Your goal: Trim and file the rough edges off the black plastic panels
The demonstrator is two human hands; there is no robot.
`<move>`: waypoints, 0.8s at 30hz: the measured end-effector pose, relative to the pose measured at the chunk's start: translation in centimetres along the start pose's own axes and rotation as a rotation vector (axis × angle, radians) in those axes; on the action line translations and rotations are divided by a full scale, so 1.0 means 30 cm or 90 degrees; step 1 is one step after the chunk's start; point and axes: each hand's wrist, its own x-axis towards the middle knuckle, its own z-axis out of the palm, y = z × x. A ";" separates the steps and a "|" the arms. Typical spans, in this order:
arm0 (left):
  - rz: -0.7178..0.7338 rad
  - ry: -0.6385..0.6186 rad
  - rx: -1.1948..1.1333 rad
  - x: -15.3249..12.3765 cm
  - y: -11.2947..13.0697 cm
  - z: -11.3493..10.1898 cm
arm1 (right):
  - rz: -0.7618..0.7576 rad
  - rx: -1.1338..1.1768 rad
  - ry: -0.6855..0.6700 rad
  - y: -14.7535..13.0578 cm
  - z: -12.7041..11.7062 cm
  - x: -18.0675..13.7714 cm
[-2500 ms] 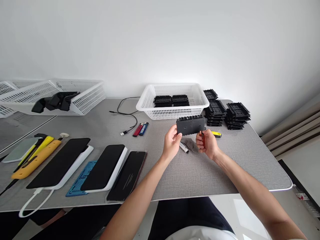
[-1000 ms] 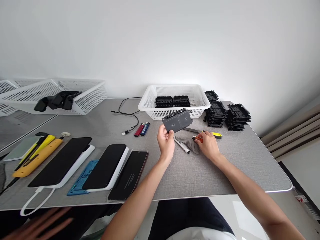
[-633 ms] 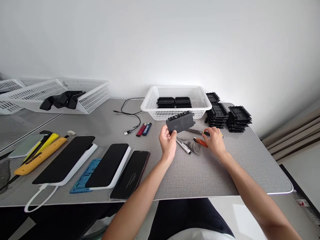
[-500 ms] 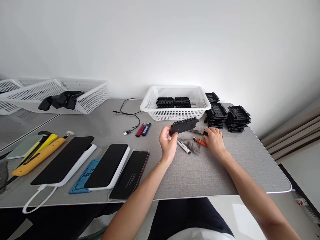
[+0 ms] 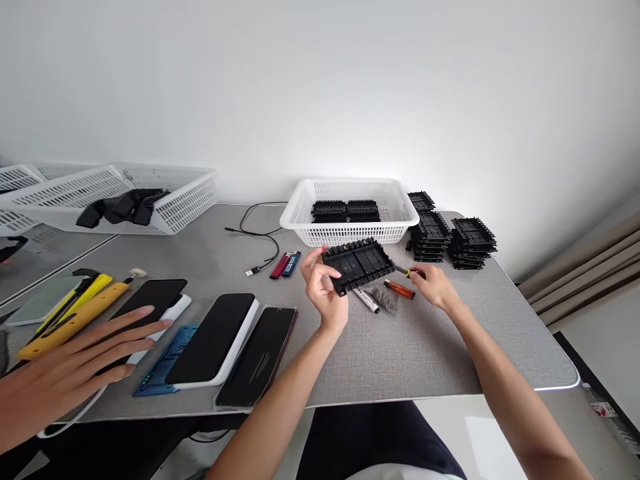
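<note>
My left hand [image 5: 323, 290] grips a black ribbed plastic tray part [image 5: 358, 263] by its near left corner and holds it almost flat above the table, open side up. My right hand [image 5: 434, 286] is closed on the yellow-handled knife [image 5: 406, 271] that lies on the table to the right. An orange lighter [image 5: 399, 289], a grey cloth [image 5: 386, 297] and a white marker [image 5: 367, 301] lie between my two hands.
A white basket [image 5: 350, 230] with black parts stands behind, stacks of black parts [image 5: 450, 235] to its right. Red and blue lighters [image 5: 285, 264], a cable [image 5: 257, 237], phones [image 5: 214, 337] and another person's hand [image 5: 70, 373] are at left. The table edge [image 5: 450, 395] is near.
My left hand has turned the black part from upright to flat, ribbed side up. My right hand put down the orange lighter and closed on the knife. Another person's hand has come over the left phone.
</note>
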 end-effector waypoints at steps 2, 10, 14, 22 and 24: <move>-0.012 0.014 0.014 -0.002 -0.002 -0.001 | 0.016 0.145 -0.062 -0.004 -0.022 -0.002; -0.052 -0.017 0.011 -0.011 0.004 -0.004 | 0.116 0.600 -0.205 -0.055 -0.020 -0.028; -0.052 -0.061 -0.016 -0.019 0.013 -0.004 | 0.076 0.728 -0.211 -0.096 0.008 -0.049; -0.291 -0.162 -0.147 -0.021 0.004 0.013 | 0.082 0.792 -0.006 -0.101 0.037 -0.039; -0.397 -0.207 -0.199 -0.019 0.000 0.016 | 0.069 0.769 0.041 -0.087 0.040 -0.030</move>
